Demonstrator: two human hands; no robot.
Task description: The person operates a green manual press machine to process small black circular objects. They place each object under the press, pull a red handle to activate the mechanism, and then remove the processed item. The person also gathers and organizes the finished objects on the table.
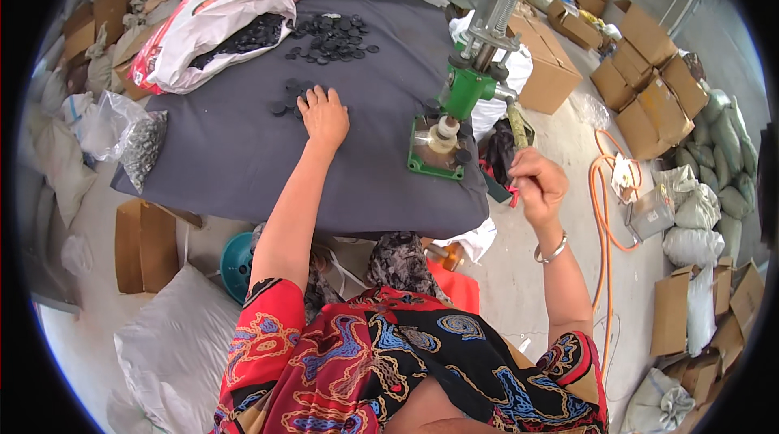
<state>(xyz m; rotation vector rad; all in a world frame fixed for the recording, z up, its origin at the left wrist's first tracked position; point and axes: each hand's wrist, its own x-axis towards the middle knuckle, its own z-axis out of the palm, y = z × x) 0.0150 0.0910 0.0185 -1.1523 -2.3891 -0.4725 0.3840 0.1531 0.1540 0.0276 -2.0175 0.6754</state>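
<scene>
The left hand (324,119) lies palm down, fingers outstretched and unclenched, over a small cluster of black discs (280,108); whether a disc is caught beneath its fingertips I cannot tell; the right hand (540,184) is curled in a grasp at the lower end of a wrapped lever (518,127); the lever's long axis runs down toward the person, its free end pointing slightly right; it belongs to a green press (461,95) at the table's right side, whose column rises from its base, leaning rightward in view; a larger heap of discs (333,38) lies beyond the left hand, beside an open white bag (182,48); a clear bag (146,142) sits at the left edge of the dark tablecloth (235,162); cardboard boxes (545,69) stand right of the press.
</scene>
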